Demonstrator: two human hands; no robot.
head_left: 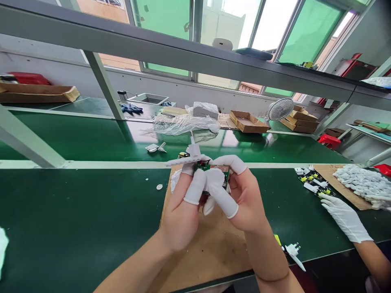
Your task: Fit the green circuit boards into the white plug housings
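Both my hands meet above a brown cardboard sheet (210,252), with white finger cots on several fingers. My left hand (180,221) is closed on a white plastic plug housing (194,150), its pin side pointing up and away. My right hand (249,199) pinches a small green circuit board (226,173) against the housing, thumb in front and fingers behind. A bit of red and dark wire shows between board and housing. My fingers cover most of the board, and its lower edge is hidden.
A co-worker's gloved hand (346,217) touches black boards with yellow parts (314,181) at right, beside a pile of white pieces (363,183). A plug piece (295,252) lies near the front edge. A metal shelf beam (183,57) crosses overhead; a fan (280,109) stands behind.
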